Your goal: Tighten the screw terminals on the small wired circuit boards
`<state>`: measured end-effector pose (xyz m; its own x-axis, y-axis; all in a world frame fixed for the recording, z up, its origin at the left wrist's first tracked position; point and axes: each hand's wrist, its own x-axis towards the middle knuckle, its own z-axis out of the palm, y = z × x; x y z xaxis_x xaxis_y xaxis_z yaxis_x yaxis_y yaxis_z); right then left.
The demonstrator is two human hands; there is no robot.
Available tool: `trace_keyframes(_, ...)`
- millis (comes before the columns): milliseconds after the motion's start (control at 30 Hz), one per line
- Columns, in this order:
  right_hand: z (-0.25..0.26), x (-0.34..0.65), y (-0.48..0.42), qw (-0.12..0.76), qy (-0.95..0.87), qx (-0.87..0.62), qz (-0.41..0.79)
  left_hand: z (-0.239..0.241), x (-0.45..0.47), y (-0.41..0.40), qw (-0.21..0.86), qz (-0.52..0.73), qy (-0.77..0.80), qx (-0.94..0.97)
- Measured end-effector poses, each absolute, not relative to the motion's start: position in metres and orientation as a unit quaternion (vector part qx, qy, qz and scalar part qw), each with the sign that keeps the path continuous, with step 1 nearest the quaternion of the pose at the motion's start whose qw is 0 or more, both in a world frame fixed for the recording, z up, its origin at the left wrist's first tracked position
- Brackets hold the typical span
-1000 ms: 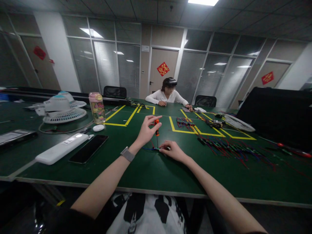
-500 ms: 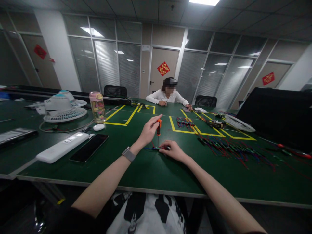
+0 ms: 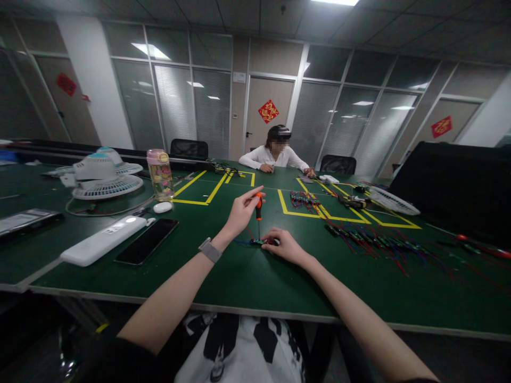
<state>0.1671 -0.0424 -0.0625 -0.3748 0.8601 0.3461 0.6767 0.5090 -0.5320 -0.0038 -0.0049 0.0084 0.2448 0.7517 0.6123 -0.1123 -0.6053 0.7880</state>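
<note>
A small wired part (image 3: 255, 242), too tiny to identify, lies on the green table (image 3: 247, 282). Just right of it the right hand (image 3: 285, 246) rests low, its curled fingertips pinning it down. Above it the left hand (image 3: 239, 213), wrist raised, pinches an orange-handled screwdriver (image 3: 258, 205) upright, tip on the part. Bare table runs from the part to the near edge. Well left of it lies a black phone (image 3: 147, 241), and to its right blurred wired pieces (image 3: 375, 242).
</note>
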Motion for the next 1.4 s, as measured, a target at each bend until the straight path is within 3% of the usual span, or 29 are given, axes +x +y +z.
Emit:
trace_keyframes(167, -0.0630, 0.1667, -0.0425, 0.308, -0.812, -0.472, 0.155, 0.0062, -0.0045, -0.0059, 0.257, 0.600, 0.265, 0.710)
trace_keyframes(367, -0.0653, 0.1668, -0.0416, 0.323, -0.804, -0.469, 0.169, 0.0069, -0.0049, -0.0042, 0.342, 0.586, 0.243, 0.693)
trace_keyframes(533, -0.0677, 0.1670, -0.0404, 0.325, -0.802, -0.469, 0.175, 0.0072, -0.0054, -0.0041, 0.287, 0.593, 0.269, 0.702)
trace_keyframes(700, -0.0687, 0.1682, -0.0391, 0.321, -0.805, -0.466, 0.176, 0.0082, -0.0051, -0.0040, 0.339, 0.576, 0.238, 0.705)
trace_keyframes(900, -0.0680, 0.1674, -0.0395, 0.328, -0.803, -0.465, 0.177, 0.0062, -0.0053, -0.0080, 0.221, 0.588, 0.257, 0.734)
trace_keyframes(1067, -0.0658, 0.1666, -0.0408, 0.325, -0.798, -0.471, 0.190, 0.0067, -0.0036, -0.0072, 0.315, 0.575, 0.230, 0.719)
trace_keyframes(1267, -0.0665, 0.1675, -0.0401, 0.324, -0.799, -0.470, 0.190, 0.0067, -0.0061, -0.0075, 0.192, 0.593, 0.285, 0.728)
trace_keyframes(1400, -0.0678, 0.1681, -0.0393, 0.326, -0.799, -0.471, 0.184, 0.0059, -0.0047, -0.0060, 0.301, 0.580, 0.240, 0.718)
